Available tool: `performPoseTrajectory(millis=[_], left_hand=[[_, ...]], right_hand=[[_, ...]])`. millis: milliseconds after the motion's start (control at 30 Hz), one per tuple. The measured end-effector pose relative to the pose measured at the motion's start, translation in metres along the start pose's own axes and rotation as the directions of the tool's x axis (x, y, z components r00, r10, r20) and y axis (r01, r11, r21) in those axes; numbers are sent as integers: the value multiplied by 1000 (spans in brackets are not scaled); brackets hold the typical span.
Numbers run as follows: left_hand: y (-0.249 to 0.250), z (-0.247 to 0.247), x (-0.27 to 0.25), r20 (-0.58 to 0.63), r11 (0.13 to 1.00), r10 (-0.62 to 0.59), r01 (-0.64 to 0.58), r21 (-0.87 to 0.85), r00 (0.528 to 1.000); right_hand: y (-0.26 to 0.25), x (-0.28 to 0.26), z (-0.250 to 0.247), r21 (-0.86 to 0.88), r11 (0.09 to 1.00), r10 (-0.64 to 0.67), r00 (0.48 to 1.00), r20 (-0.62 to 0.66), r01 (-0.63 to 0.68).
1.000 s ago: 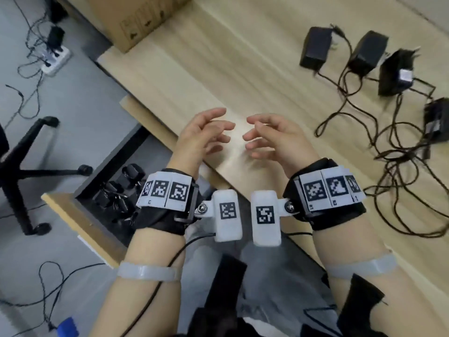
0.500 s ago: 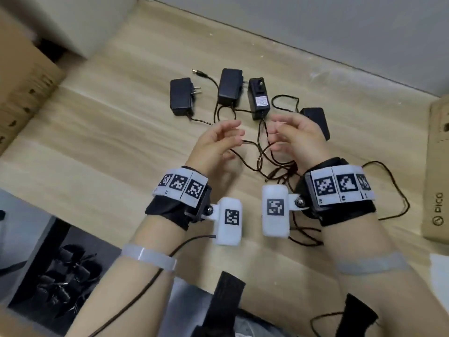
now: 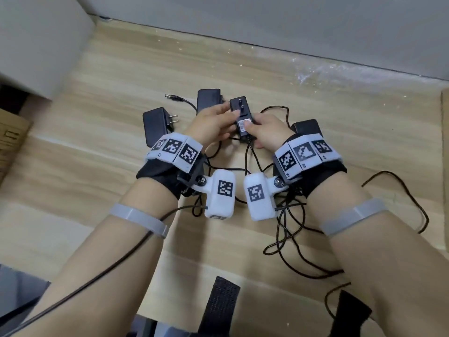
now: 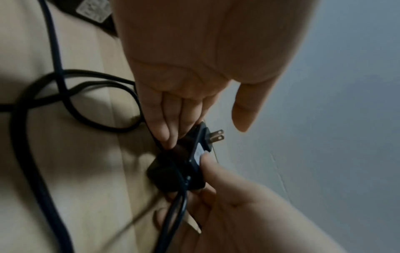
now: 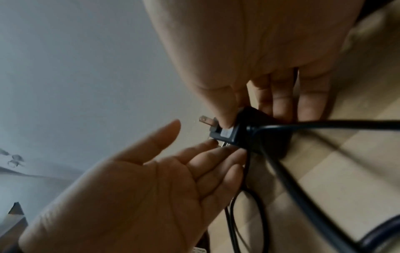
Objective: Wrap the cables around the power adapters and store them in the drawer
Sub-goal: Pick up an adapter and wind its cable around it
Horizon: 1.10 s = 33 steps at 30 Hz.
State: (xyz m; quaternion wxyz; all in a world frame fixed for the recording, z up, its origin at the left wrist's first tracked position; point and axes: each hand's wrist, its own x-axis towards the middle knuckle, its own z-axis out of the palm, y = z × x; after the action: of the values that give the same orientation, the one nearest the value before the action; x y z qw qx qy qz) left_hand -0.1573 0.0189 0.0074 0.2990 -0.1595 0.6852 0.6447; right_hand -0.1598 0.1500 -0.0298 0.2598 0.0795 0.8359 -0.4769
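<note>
I see: adapters [image 3: 155, 125] black, cables [image 3: 286, 215] black, one label [image 3: 243, 122] white. Bench [image 3: 97, 178] pale wood grain, wristbands [image 3: 173, 152] white with black square codes, wall [image 3: 291, 25] grey, box [image 3: 11, 142] brown.

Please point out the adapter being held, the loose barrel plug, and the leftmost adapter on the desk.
held adapter [image 3: 240, 112], head view, on its pronged face.
barrel plug [image 3: 173, 97], head view, on the plug's shaft.
leftmost adapter [image 3: 155, 125], head view, middle of its body.

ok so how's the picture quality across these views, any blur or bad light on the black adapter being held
Head view: evenly lit and fairly sharp, the black rectangular power adapter is clear but its label print is unreadable. Left wrist view: dim, and the black cable nearest the lens is smeared. Right wrist view: equally dim, with a soft foreground.
</note>
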Motion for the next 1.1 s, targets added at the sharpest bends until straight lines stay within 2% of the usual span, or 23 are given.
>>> performPoseTrajectory(millis=[200, 300, 467, 567, 700, 800, 967, 1033, 1100], left_hand=[[8, -5, -27, 46, 974, 74, -62, -216, 996], [11, -6, -50, 90, 949, 148, -116, -292, 985], [15, -2, -96, 102, 924, 224, -178, -339, 969], [16, 6, -121, 81, 922, 252, -214, -324, 964], [11, 12, -146, 87, 902, 315, -269, -336, 945], [9, 13, -158, 108, 872, 322, -250, -422, 941], [8, 17, -167, 113, 808, 272, -163, -566, 956], [11, 19, -169, 125, 763, 249, -115, -636, 960], [14, 21, -171, 166, 686, 251, -54, -726, 954]], right_hand=[[-13, -40, -11, 148, 974, -173, 985, 4, 170], [-18, -66, -18, 242, 934, -258, 965, -47, 262], [-25, -122, -21, 133, 887, -425, 894, -143, 443], [-31, -154, -17, 35, 898, -419, 878, -233, 438], [-42, -191, -16, 99, 831, -488, 803, -342, 547], [-41, -204, -19, 243, 795, -439, 803, -403, 557], [-27, -208, -12, 300, 796, -364, 812, -456, 525], [-20, -207, -6, 300, 813, -340, 824, -453, 499], [-14, -205, -2, 339, 830, -287, 860, -421, 443]])
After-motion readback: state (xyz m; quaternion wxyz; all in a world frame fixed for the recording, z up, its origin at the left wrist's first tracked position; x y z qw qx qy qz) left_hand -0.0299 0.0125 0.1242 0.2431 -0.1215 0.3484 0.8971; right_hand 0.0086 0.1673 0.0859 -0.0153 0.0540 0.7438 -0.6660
